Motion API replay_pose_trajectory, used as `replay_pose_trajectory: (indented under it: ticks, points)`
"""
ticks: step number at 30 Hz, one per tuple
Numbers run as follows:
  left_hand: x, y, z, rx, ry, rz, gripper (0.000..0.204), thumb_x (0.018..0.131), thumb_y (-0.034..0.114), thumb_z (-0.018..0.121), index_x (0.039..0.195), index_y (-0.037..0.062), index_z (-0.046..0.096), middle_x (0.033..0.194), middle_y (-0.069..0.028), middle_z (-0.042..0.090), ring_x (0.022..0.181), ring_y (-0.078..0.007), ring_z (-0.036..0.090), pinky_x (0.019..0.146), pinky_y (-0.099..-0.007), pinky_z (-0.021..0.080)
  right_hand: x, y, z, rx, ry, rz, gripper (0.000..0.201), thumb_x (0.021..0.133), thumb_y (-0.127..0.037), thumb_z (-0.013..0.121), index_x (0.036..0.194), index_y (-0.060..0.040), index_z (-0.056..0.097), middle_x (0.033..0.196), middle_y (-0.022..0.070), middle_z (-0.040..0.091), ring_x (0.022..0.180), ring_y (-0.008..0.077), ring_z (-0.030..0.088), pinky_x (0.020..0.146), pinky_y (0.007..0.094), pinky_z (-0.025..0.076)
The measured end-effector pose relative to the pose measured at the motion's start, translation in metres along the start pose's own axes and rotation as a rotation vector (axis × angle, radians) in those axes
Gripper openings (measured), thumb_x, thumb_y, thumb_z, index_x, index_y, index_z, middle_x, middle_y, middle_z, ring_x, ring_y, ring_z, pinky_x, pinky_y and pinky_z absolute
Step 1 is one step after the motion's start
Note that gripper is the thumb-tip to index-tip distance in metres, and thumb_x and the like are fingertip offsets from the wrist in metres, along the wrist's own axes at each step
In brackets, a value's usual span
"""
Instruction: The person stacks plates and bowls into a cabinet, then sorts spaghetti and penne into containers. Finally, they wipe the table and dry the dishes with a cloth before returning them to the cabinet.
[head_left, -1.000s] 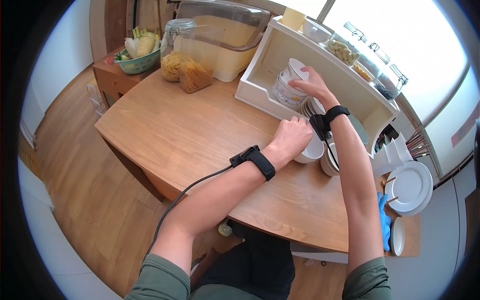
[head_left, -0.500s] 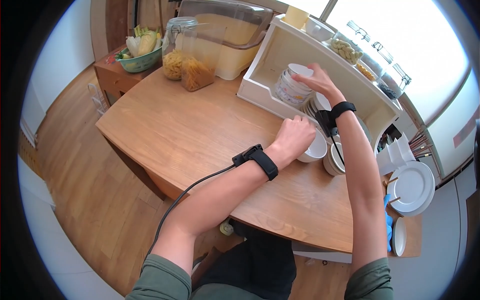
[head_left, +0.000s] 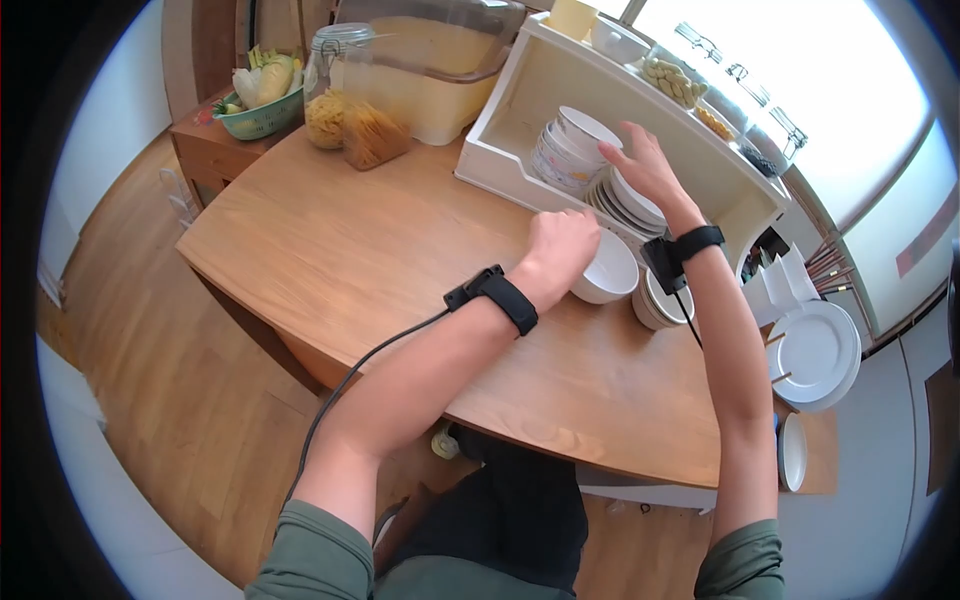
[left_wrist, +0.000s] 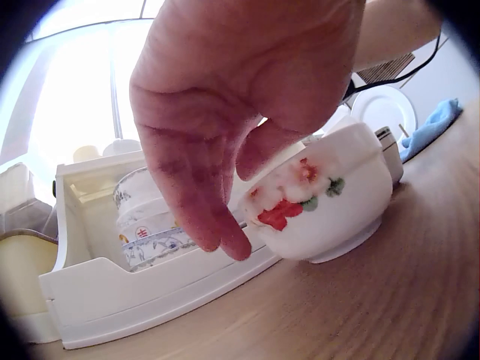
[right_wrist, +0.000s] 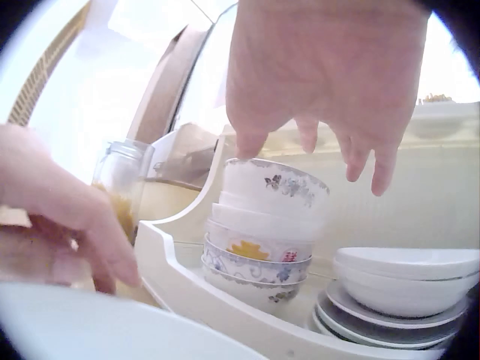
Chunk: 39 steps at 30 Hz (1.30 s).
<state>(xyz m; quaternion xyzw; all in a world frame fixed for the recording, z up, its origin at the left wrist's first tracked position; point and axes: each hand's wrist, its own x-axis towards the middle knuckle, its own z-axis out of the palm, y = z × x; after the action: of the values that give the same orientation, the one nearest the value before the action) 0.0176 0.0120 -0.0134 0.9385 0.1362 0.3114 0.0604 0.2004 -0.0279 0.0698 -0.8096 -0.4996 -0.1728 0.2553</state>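
The stack of white, flower-patterned, round porcelain bowls stands in the white open-fronted cabinet and will likely handle as stiff, glazed and slippery, fairly heavy together and easily chipped; the safest hold is probably low on the outer walls, from both sides. I count five bowls in it. From this stack, in the head view, the right hand is at 4 o'clock, fingers spread and gripping nothing, its thumb tip close to the top rim; whether it touches I cannot tell. At half past five, on the brown wooden table, sits one white porcelain bowl with red flowers, likely lighter and best pinched at the rim. The left hand is loosely curled at that bowl's left side; I cannot tell whether it grasps the wall. Inside the cabinet, toward 4 to 5 o'clock, two plain white shallow bowls rest on at least three pale round plates. Farther out, three clear clip-top glass jars line the cabinet top at 2 o'clock, and one green plastic basket of vegetables lies at 9.
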Motion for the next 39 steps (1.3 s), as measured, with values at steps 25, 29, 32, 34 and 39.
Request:
replay_pose_trajectory:
  ticks: [25, 29, 32, 34, 39]
  points:
    - [-0.001, -0.013, -0.009, 0.142, -0.453, -0.146, 0.02, 0.086, 0.02, 0.063, 0.1, 0.0075, 0.07, 0.094, -0.0079, 0.073, 0.083, -0.0235, 0.072, 0.061, -0.0396, 0.057, -0.154, -0.046, -0.035, -0.275, -0.466, -0.25, 0.007, 0.084, -0.009, 0.062, 0.08, -0.003, 0.061, 0.078, 0.0177, 0.065, 0.078, 0.0385, 0.064, 0.067, 0.047, 0.05]
    - [0.002, -0.018, 0.001, 0.161, -0.416, -0.187, 0.016, 0.083, 0.018, 0.067, 0.094, 0.0101, 0.075, 0.091, -0.0053, 0.074, 0.079, -0.023, 0.072, 0.056, -0.0432, 0.058, -0.146, -0.041, -0.05, -0.112, -0.259, -0.316, 0.003, 0.083, -0.005, 0.059, 0.084, -0.0023, 0.058, 0.078, 0.0175, 0.064, 0.078, 0.0389, 0.063, 0.068, 0.0469, 0.05]
    - [0.003, -0.016, 0.006, 0.177, -0.432, -0.21, 0.013, 0.081, 0.014, 0.067, 0.091, 0.0098, 0.075, 0.088, -0.006, 0.074, 0.076, -0.024, 0.072, 0.056, -0.043, 0.057, -0.124, -0.041, -0.076, -0.062, -0.128, -0.236, 0.004, 0.083, -0.003, 0.059, 0.085, -0.0007, 0.055, 0.079, 0.0194, 0.062, 0.081, 0.0388, 0.062, 0.069, 0.0443, 0.049]
    - [0.0, -0.014, 0.009, 0.177, -0.413, -0.184, 0.013, 0.08, 0.014, 0.068, 0.09, 0.01, 0.075, 0.087, -0.0061, 0.074, 0.075, -0.0243, 0.072, 0.056, -0.043, 0.057, -0.1, -0.041, -0.094, -0.011, -0.027, -0.269, 0.007, 0.084, -0.003, 0.06, 0.086, 0.0008, 0.055, 0.078, 0.0214, 0.061, 0.079, 0.0394, 0.062, 0.068, 0.0434, 0.048]
    - [-0.003, -0.012, 0.009, 0.185, -0.382, -0.141, 0.013, 0.079, 0.013, 0.069, 0.089, 0.0105, 0.075, 0.086, -0.0069, 0.074, 0.073, -0.0247, 0.072, 0.056, -0.0433, 0.057, -0.035, -0.042, -0.107, 0.044, -0.021, -0.187, 0.013, 0.086, -0.007, 0.062, 0.089, 0.0032, 0.055, 0.08, 0.0244, 0.06, 0.076, 0.0402, 0.059, 0.068, 0.0437, 0.046]
